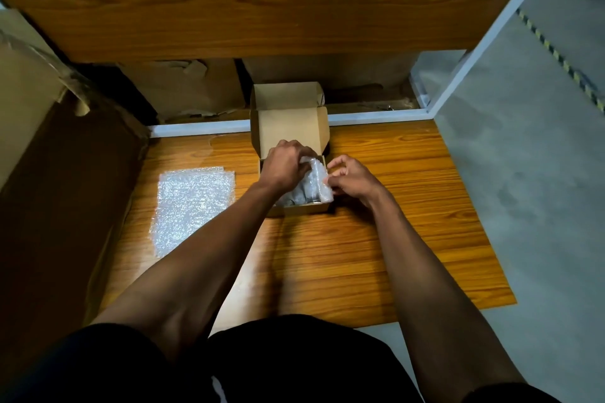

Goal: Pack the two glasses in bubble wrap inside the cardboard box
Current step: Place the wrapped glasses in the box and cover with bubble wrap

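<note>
A small cardboard box [288, 131] stands open on the wooden table, its lid flipped up at the back. Inside lies a glass wrapped in bubble wrap [316, 185], a dark shape showing through the plastic. My left hand [284, 167] reaches into the box from the left and grips the top of the wrapped bundle. My right hand [350, 178] pinches the wrap's right edge at the box's right wall. What else lies in the box is hidden by my hands. A loose bubble wrap sheet [193, 206] lies flat on the table to the left of the box.
The wooden table [393, 239] ends at a white frame rail behind the box. A large cardboard carton [29, 101] leans at the left. More cardboard [196, 88] sits under the wooden shelf behind. Grey floor [540, 173] runs along the right.
</note>
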The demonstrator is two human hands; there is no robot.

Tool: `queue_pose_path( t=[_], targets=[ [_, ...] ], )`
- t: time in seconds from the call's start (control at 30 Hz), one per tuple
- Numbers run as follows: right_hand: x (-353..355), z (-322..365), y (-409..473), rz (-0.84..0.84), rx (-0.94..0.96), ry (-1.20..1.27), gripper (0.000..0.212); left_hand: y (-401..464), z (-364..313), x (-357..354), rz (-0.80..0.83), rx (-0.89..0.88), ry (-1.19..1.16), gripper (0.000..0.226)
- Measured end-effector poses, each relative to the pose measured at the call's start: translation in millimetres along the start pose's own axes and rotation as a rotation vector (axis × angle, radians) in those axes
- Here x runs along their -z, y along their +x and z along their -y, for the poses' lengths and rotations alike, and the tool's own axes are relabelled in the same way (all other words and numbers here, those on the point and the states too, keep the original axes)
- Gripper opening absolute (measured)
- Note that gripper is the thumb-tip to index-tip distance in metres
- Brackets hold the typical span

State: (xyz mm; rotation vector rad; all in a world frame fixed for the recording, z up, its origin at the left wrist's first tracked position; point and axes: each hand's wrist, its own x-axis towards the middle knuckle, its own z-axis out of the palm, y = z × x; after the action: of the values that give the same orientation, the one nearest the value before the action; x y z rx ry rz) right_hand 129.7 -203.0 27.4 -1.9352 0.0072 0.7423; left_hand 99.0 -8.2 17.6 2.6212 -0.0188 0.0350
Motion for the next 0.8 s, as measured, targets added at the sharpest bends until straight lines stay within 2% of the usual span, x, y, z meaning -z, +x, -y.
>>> queue_pose_path(
  t=[0.17,0.27,0.4,0.67,0.8],
  targets=[
    [-7,0,-4,-0.130,0.126,-0.236,0.037,5,-6,-1,-0.020,-0.006,0.071,0.031],
    [-11,-3,-3,-0.192,0.211,-0.396,0.030,9,-7,-2,-0.017,-0.017,0.094,0.029],
    [-18,-1,-3,-0.218,0.211,-0.435,0.012,13,-8,-5,-0.037,-0.019,0.073,0.029],
    [-32,2,-2,-0.311,0.114,-0.685,0.034,18,-14,-11,-0.046,-0.024,-0.003,0.029],
    [-37,5,-6,-0.319,0.191,-0.775,0.050,21,-9,-13,-0.049,-0.016,-0.007,0.022]
  ],
)
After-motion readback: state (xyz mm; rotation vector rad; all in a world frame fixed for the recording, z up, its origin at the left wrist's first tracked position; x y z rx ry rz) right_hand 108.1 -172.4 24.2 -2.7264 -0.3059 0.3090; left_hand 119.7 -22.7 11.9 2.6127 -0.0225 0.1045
